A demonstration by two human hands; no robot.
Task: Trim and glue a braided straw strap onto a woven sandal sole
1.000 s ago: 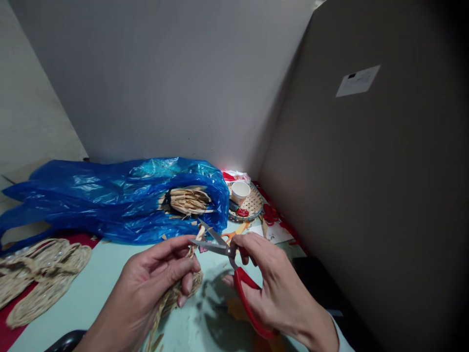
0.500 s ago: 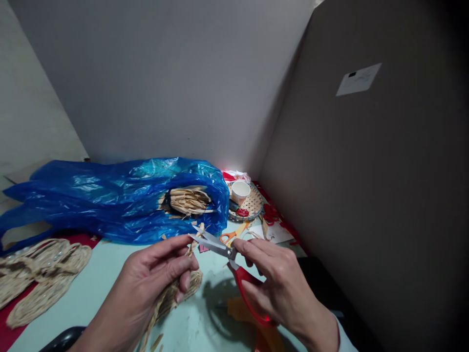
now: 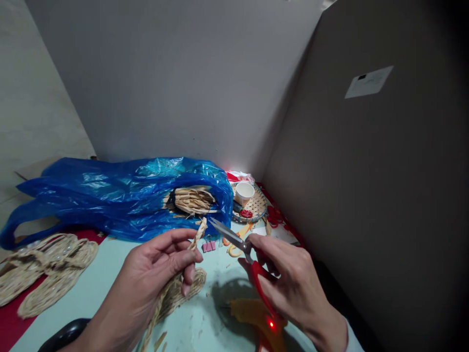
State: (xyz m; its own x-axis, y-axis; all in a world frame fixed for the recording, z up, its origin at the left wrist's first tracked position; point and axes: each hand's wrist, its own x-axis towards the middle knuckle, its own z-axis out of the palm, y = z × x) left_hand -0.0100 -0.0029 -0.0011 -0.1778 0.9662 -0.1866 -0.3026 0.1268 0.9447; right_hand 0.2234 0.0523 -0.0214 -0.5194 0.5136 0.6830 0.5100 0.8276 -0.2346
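Observation:
My left hand [image 3: 161, 274] pinches a pale braided straw cord [image 3: 199, 234] between thumb and fingers, its cut-looking end pointing up. The cord's tail runs down below the hand. Red-handled scissors [image 3: 234, 238] are in my right hand [image 3: 289, 278], their blades closed together and the tip just right of the cord's end, apart from it. Under my left hand lies a woven straw sole [image 3: 194, 286], partly hidden. A yellow glue gun [image 3: 249, 313] with a red light lies below my right hand.
A blue plastic bag [image 3: 110, 195] holding a bundle of dry straw [image 3: 194, 200] lies along the back. Straw sandals [image 3: 58, 274] rest at left on red cloth. A pink binder clip [image 3: 208, 246], orange-handled scissors [image 3: 234, 249] and a woven tray [image 3: 260, 205] with a white cup [image 3: 245, 191] sit beyond my hands.
The scissor blades have closed and moved right, away from the cord, which they were open around before. My left hand still holds the cord. The view has shifted slightly.

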